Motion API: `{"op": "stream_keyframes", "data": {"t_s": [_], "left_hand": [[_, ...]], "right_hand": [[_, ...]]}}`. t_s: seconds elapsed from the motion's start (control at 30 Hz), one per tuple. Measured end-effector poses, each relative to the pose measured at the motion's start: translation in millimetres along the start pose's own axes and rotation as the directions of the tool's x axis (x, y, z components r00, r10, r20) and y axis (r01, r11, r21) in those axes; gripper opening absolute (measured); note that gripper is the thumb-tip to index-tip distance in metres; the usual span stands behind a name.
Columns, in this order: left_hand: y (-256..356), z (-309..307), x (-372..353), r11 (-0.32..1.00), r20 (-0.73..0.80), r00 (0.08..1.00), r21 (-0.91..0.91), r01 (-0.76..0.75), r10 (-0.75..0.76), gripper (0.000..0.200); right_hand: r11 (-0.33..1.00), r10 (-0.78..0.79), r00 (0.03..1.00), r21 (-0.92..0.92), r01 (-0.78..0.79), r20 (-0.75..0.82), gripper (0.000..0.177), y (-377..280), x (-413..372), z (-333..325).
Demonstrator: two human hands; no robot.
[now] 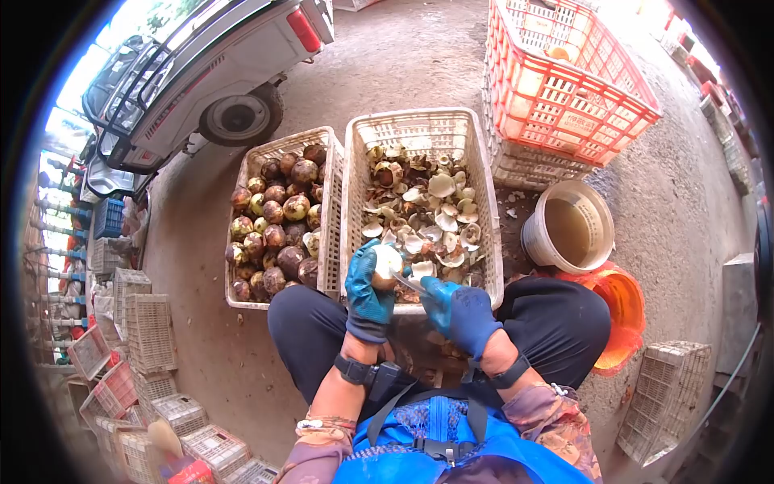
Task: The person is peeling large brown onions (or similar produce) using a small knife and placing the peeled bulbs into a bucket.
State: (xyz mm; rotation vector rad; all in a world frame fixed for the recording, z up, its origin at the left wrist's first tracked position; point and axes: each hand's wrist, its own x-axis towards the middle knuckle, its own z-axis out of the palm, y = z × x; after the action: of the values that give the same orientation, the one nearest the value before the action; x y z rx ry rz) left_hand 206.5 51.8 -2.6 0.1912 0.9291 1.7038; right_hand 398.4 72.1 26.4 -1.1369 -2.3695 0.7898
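Observation:
My left hand [371,286], in a blue-green glove, is closed around a round fruit [387,264] whose pale flesh shows on top, with a brown patch low on its side. My right hand [461,305], gloved in blue, grips a knife [409,282]; its blade points left and meets the fruit's side. Both hands are over the near end of a white plastic crate [350,202] holding many curved, white-lined peelings [435,214]. Left of it stands a second pale crate [243,173], filled with whole round brown-and-green fruits [278,212].
Right of the peelings crate is a white bucket [538,234] of brownish liquid, beside an orange tub [625,302]. Red crates [564,97] are stacked behind. A three-wheeled vehicle [234,73] stands back left. More crates [149,331] pile up left, another [665,399] at right.

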Motion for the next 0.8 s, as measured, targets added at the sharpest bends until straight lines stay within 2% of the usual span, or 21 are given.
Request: {"op": "stream_keyframes", "data": {"t_s": [0.17, 0.2, 0.23, 0.3, 0.37, 0.43, 0.5, 0.57, 0.67, 0.73, 0.8], "left_hand": [[-3, -13, 4, 0.987, -0.01, 0.998, 0.147, 0.06, -0.059, 0.023], [-5, -14, 4, 0.975, -0.02, 1.0, 0.223, 0.011, -0.007, 0.023], [-9, -20, 5, 0.931, 0.03, 0.994, 0.348, -0.106, 0.102, 0.023], [-15, -26, 7, 0.759, 0.17, 0.941, 0.557, -0.336, 0.292, 0.027], [-18, -24, 5, 0.616, 0.247, 0.893, 0.653, -0.44, 0.376, 0.03], [-19, -26, 6, 0.543, 0.261, 0.882, 0.708, -0.451, 0.393, 0.034], [-21, -35, 9, 0.559, 0.2, 0.912, 0.737, -0.381, 0.358, 0.037], [-26, -36, 9, 0.709, 0.126, 0.936, 0.622, -0.333, 0.329, 0.038], [-18, -1, 0, 0.878, -0.021, 0.965, 0.42, -0.23, 0.263, 0.024], [-12, 17, -4, 0.955, -0.139, 0.978, 0.272, -0.116, 0.158, 0.026], [-10, 20, -5, 0.993, -0.255, 0.967, 0.114, 0.018, 0.012, 0.031]], "right_hand": [[0.976, -0.017, 0.984, -0.213, 0.054, 0.175, 0.027, 0, 7, -19], [0.969, 0.004, 0.983, -0.245, 0.042, 0.185, 0.026, 2, 8, -16], [0.96, 0.024, 0.981, -0.277, 0.032, 0.194, 0.025, 3, 9, -13], [0.959, 0.069, 0.988, -0.283, -0.028, 0.138, 0.023, -1, 7, -5], [0.952, 0.12, 0.987, -0.295, -0.083, 0.11, 0.021, -4, 7, 3], [0.938, 0.177, 0.978, -0.32, -0.135, 0.107, 0.019, -3, 9, 10], [0.957, 0.185, 0.979, -0.24, -0.161, 0.081, 0.017, 1, 8, 18], [0.976, 0.195, 0.98, -0.105, -0.19, 0.042, 0.014, 4, 4, 28], [0.959, 0.237, 0.97, 0.174, -0.224, -0.058, 0.013, 3, 3, 44], [0.908, 0.303, 0.944, 0.34, -0.245, -0.13, 0.014, -4, 2, 52], [0.865, 0.382, 0.919, 0.387, -0.319, -0.096, 0.016, 8, 11, 43]]}}
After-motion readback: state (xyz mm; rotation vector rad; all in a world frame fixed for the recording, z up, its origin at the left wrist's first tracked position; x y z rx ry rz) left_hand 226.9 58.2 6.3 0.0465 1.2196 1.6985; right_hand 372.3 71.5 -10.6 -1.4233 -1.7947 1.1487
